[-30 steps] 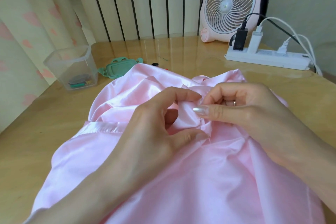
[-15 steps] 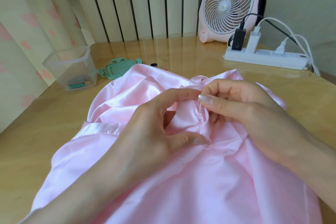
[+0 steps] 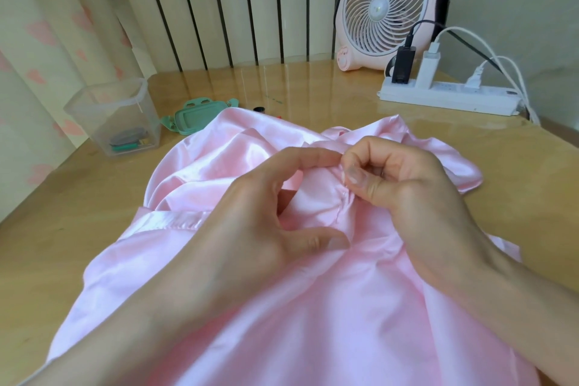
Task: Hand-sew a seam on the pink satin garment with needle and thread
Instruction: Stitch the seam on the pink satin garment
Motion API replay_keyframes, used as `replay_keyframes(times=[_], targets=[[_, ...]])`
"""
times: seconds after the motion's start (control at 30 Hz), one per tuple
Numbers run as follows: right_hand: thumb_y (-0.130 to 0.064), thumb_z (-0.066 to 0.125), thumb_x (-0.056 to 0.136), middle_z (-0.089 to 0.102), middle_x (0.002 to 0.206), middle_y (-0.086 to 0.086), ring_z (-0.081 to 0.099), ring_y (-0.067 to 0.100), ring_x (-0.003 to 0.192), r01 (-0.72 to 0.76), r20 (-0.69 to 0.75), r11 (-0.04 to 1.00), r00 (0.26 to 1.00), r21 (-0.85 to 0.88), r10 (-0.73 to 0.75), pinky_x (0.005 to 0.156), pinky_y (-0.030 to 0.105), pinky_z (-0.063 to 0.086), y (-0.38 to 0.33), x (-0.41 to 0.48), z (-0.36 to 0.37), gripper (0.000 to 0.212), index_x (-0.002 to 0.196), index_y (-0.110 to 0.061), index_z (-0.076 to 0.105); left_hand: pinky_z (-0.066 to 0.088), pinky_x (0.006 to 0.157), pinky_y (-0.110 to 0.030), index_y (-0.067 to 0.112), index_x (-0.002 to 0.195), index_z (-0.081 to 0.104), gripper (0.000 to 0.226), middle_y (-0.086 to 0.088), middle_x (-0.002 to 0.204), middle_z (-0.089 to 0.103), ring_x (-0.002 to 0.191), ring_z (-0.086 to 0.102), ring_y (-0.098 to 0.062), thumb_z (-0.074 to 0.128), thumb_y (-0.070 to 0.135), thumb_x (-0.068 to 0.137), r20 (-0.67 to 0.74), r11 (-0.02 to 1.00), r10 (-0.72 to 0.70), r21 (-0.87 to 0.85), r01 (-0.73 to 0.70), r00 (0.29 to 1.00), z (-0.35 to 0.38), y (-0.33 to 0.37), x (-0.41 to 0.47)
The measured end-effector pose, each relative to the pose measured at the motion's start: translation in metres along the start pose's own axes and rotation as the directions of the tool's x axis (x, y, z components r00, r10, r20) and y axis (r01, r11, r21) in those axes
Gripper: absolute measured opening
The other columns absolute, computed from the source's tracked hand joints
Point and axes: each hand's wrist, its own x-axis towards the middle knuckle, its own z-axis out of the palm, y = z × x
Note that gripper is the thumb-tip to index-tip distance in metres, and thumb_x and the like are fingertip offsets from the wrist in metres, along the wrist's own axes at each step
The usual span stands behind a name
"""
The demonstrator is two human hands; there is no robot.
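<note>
The pink satin garment (image 3: 244,307) lies bunched over the wooden table (image 3: 78,204) in front of me. My left hand (image 3: 266,216) holds a raised fold of the satin between forefinger and thumb, stretching a puckered seam (image 3: 340,200) between them. My right hand (image 3: 407,185) is curled at the top of that seam, thumb and forefinger pinched together at the fabric. The needle is too small to make out between those fingertips, and no thread shows clearly.
A clear plastic box (image 3: 116,116) with small sewing items stands at the left, its green lid (image 3: 194,114) beside it. A dark thread spool (image 3: 259,109) peeks out behind the satin. A pink desk fan (image 3: 388,6) and a white power strip (image 3: 448,97) with cables occupy the back right.
My right hand has shifted up and to the right along the seam, fingers curling tighter. The left hand has kept its hold on the fold.
</note>
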Motion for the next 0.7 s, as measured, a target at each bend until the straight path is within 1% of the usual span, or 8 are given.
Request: replay_keyframes(times=[0.1, 0.2, 0.3, 0.4, 0.5, 0.57, 0.63, 0.7], targets=[[-0.015, 0.055, 0.072, 0.052, 0.056, -0.013, 0.046, 0.002, 0.057, 0.01, -0.023, 1.0, 1.0, 0.017, -0.009, 0.058, 0.008, 0.036, 0.001, 0.001, -0.001, 0.015, 0.057, -0.021, 0.056, 0.052, 0.074, -0.04, 0.034, 0.116, 0.059, 0.064, 0.012, 0.108, 0.068, 0.087, 0.062, -0.031, 0.08, 0.025, 0.056, 0.026, 1.0, -0.003, -0.012, 0.003, 1.0, -0.001, 0.001, 0.001], [-0.016, 0.057, 0.07, 0.051, 0.057, -0.011, 0.046, 0.003, 0.058, 0.013, -0.03, 1.0, 0.999, 0.006, -0.013, 0.059, 0.011, 0.037, 0.002, 0.001, -0.003, 0.017, 0.054, -0.022, 0.058, 0.047, 0.087, -0.034, 0.033, 0.117, 0.058, 0.065, 0.014, 0.112, 0.067, 0.102, 0.06, -0.028, 0.08, 0.024, 0.057, 0.052, 1.0, 0.002, -0.031, -0.001, 0.999, -0.002, 0.0, 0.001], [-0.014, 0.057, 0.068, 0.05, 0.059, -0.01, 0.044, 0.004, 0.06, 0.006, -0.024, 1.0, 1.0, 0.03, -0.005, 0.061, 0.012, 0.036, 0.002, 0.002, -0.004, 0.018, 0.053, -0.024, 0.06, 0.046, 0.092, -0.031, 0.032, 0.119, 0.057, 0.066, 0.016, 0.116, 0.065, 0.108, 0.059, -0.024, 0.08, 0.021, 0.058, 0.075, 0.999, 0.014, -0.043, -0.011, 0.997, -0.003, -0.001, 0.001], [-0.012, 0.057, 0.068, 0.05, 0.062, -0.005, 0.045, 0.006, 0.063, 0.006, -0.029, 0.998, 1.0, 0.057, -0.005, 0.062, 0.012, 0.037, 0.003, 0.002, -0.006, 0.018, 0.053, -0.022, 0.06, 0.045, 0.094, -0.028, 0.032, 0.122, 0.055, 0.07, 0.015, 0.119, 0.064, 0.111, 0.058, -0.021, 0.08, 0.018, 0.058, 0.1, 0.998, 0.031, -0.052, -0.026, 0.995, -0.003, -0.002, 0.001], [-0.012, 0.057, 0.068, 0.051, 0.061, -0.005, 0.045, 0.006, 0.063, 0.01, -0.039, 0.998, 0.999, 0.063, -0.007, 0.061, 0.011, 0.038, 0.004, 0.004, -0.008, 0.018, 0.054, -0.021, 0.061, 0.045, 0.093, -0.026, 0.033, 0.122, 0.053, 0.073, 0.013, 0.118, 0.063, 0.11, 0.057, -0.017, 0.081, 0.018, 0.056, 0.098, 0.999, 0.036, -0.04, -0.032, 0.995, -0.001, -0.003, 0.0], [-0.011, 0.057, 0.069, 0.051, 0.061, -0.005, 0.044, 0.007, 0.063, 0.028, -0.045, 0.997, 0.999, 0.072, -0.025, 0.061, 0.011, 0.037, 0.004, 0.004, -0.008, 0.018, 0.054, -0.021, 0.059, 0.049, 0.086, -0.018, 0.034, 0.121, 0.053, 0.077, 0.017, 0.117, 0.062, 0.105, 0.059, -0.01, 0.083, 0.022, 0.052, 0.083, 0.999, 0.043, -0.024, -0.041, 0.996, 0.0, -0.004, -0.001], [-0.01, 0.058, 0.071, 0.052, 0.062, -0.001, 0.044, 0.01, 0.062, 0.069, -0.057, 0.995, 0.996, 0.077, -0.065, 0.06, 0.014, 0.038, 0.002, 0.005, -0.009, 0.017, 0.057, -0.02, 0.058, 0.047, 0.074, -0.01, 0.036, 0.119, 0.053, 0.081, 0.022, 0.115, 0.061, 0.097, 0.059, 0.001, 0.085, 0.027, 0.046, 0.08, 0.998, 0.054, -0.023, -0.052, 0.995, 0.001, -0.003, -0.001], [-0.01, 0.059, 0.073, 0.053, 0.066, 0.006, 0.044, 0.013, 0.063, 0.12, -0.04, 0.991, 0.992, 0.06, -0.118, 0.061, 0.019, 0.038, -0.001, 0.005, -0.011, 0.015, 0.061, -0.019, 0.057, 0.041, 0.08, -0.005, 0.034, 0.118, 0.055, 0.08, 0.023, 0.116, 0.061, 0.106, 0.055, 0.009, 0.088, 0.033, 0.045, 0.073, 0.995, 0.08, -0.058, -0.076, 0.994, -0.001, -0.002, -0.001]])
